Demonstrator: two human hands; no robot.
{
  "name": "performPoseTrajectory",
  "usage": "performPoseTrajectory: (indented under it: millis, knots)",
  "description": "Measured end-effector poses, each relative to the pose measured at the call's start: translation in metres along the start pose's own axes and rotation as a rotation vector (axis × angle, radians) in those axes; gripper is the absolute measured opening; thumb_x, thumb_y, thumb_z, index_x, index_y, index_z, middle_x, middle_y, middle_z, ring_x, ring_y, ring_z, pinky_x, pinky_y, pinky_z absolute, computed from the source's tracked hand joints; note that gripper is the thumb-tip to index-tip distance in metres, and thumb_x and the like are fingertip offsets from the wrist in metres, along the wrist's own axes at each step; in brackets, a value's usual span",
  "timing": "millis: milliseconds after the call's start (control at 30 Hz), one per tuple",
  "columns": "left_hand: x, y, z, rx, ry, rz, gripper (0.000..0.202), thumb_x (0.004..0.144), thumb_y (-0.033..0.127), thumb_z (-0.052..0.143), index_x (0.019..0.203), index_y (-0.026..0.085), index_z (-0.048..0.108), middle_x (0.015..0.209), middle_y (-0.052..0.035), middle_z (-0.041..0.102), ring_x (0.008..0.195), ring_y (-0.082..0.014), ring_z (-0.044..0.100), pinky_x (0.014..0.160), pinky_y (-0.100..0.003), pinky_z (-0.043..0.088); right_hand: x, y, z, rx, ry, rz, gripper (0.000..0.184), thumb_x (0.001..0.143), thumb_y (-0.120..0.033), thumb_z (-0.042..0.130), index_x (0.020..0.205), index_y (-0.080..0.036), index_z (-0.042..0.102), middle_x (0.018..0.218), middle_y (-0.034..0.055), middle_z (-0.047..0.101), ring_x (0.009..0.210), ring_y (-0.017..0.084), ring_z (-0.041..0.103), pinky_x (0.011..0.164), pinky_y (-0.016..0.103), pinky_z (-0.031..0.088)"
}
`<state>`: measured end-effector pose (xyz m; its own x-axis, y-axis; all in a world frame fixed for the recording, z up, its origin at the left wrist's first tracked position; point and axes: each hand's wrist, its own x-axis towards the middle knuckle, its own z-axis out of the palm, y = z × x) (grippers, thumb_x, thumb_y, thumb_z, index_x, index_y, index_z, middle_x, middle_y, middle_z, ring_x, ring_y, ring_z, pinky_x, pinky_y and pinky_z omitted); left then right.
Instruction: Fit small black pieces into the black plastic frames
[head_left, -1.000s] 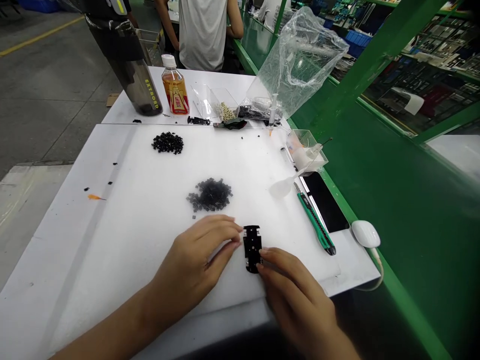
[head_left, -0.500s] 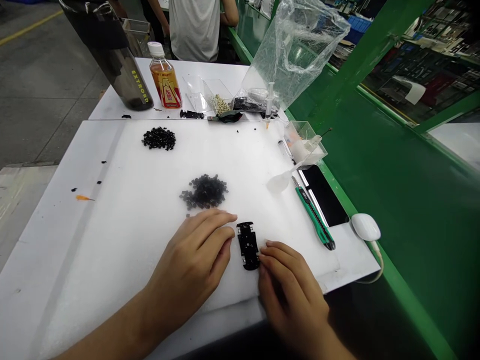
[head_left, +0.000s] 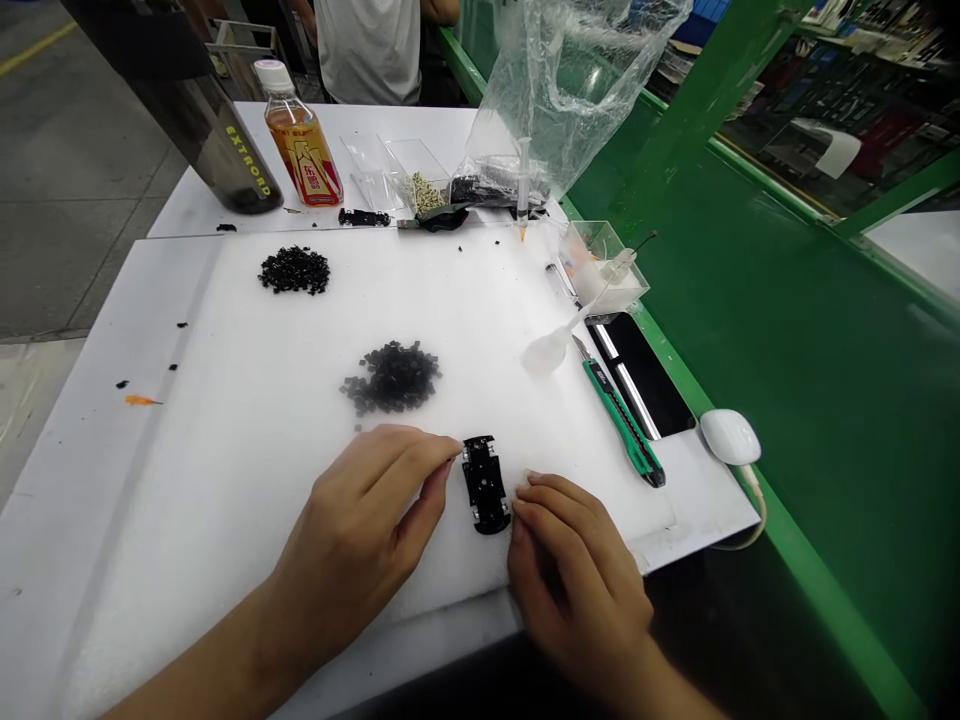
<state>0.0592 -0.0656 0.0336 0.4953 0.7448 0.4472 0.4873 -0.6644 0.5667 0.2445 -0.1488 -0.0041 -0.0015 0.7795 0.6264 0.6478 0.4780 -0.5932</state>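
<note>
Grips open, left hand point(head_left: 352, 510) and right hand point(head_left: 574, 570) flanking black plastic part point(head_left: 486, 485), apparently touching it

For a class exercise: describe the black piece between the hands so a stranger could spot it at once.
On the white sheet, below a heap of small black bits, lies an oblong black plate with holes. It sits between the left hand and right hand, far larger than those bits.

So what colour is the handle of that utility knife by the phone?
The utility knife has a green handle with black parts, and it shows best in the head view.
</note>
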Motion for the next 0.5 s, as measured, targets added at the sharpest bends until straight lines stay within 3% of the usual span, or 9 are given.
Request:
performPoseTrajectory:
  millis: [500]
  knots:
    - [-0.0015, 0.0015, -0.0014, -0.044, -0.026, 0.020, 0.020, 0.090, 0.002, 0.060, 0.106, 0.013, 0.064, 0.098, -0.0051, 0.065, 0.096, -0.0160, 0.059, 0.088, -0.033, 0.053, -0.0006, 0.0001, -0.0012, -0.010, -0.001, -0.017, 0.028, 0.096, 0.006, 0.060, 0.119, -0.010, 0.064, 0.114, 0.0120, 0.060, 0.108, 0.030, 0.059, 0.089, 0.050, 0.057]
